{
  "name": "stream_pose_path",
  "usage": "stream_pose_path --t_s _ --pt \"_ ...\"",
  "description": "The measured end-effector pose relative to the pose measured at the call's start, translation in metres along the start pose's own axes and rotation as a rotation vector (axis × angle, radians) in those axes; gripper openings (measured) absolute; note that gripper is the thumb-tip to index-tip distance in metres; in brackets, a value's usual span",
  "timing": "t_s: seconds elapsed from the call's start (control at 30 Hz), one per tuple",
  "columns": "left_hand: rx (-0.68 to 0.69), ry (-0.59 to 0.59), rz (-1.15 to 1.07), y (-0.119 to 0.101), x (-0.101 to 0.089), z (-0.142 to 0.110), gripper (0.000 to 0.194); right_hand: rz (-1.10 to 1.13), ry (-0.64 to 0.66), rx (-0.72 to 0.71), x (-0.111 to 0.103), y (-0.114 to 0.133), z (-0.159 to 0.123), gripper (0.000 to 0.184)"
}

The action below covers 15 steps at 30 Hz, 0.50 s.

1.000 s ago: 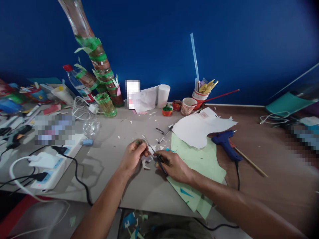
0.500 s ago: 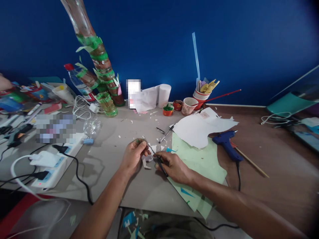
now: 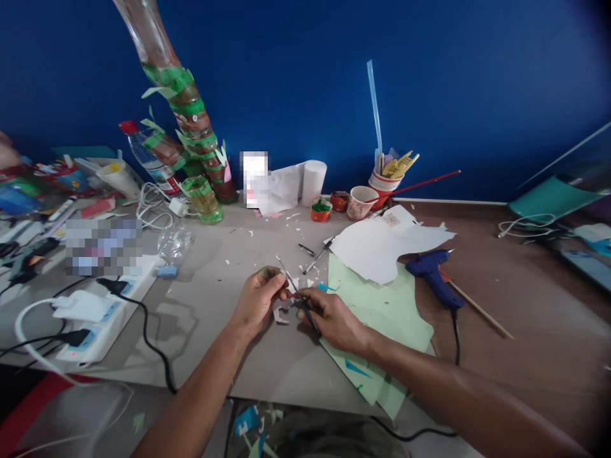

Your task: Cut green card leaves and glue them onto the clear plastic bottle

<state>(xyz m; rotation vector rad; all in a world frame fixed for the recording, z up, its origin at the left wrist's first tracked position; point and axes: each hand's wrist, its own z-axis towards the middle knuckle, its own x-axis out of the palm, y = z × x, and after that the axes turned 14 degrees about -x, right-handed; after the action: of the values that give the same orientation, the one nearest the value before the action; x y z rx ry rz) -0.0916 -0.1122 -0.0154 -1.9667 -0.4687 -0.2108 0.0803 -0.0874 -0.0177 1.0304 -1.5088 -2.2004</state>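
Observation:
My right hand (image 3: pixel 329 318) is closed around slim, dark-handled scissors (image 3: pixel 308 313), seen nearly edge-on. Their thin metal tip points up and left, past the fingers of my left hand (image 3: pixel 261 296). That hand is closed in a pinch on what looks like a small piece of paper, mostly hidden by the fingers. Below and between both hands lie pale paper scraps (image 3: pixel 281 315). Under my right forearm spreads a light green paper sheet (image 3: pixel 372 318), with a cut white sheet (image 3: pixel 367 248) overlapping its top.
A blue glue gun (image 3: pixel 436 277) and a wooden stick (image 3: pixel 482 312) lie right. A pen (image 3: pixel 317 256) rests ahead. Paper cups (image 3: pixel 363 202) and a paper roll (image 3: pixel 314 182) stand near the wall. Left are a power strip (image 3: pixel 109 318) and a painted bottle structure (image 3: pixel 195 121).
The scissors' tip has shifted slightly to the right and up beside my left fingers. Both hands stay nearly in place; the view has moved a little.

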Motion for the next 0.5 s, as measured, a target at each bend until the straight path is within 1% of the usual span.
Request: stream_pose_path --t_s 0.23,0.5 --pt "0.015 -0.004 0.028 -0.0006 -0.0009 0.0008 0.021 0.029 0.003 0.037 0.0005 -0.0001 0.0007 0.028" --pt "0.015 0.006 0.034 -0.0012 -0.0002 -0.0001 0.020 0.026 0.002 0.040 -0.0013 0.0024 0.0024 0.027"
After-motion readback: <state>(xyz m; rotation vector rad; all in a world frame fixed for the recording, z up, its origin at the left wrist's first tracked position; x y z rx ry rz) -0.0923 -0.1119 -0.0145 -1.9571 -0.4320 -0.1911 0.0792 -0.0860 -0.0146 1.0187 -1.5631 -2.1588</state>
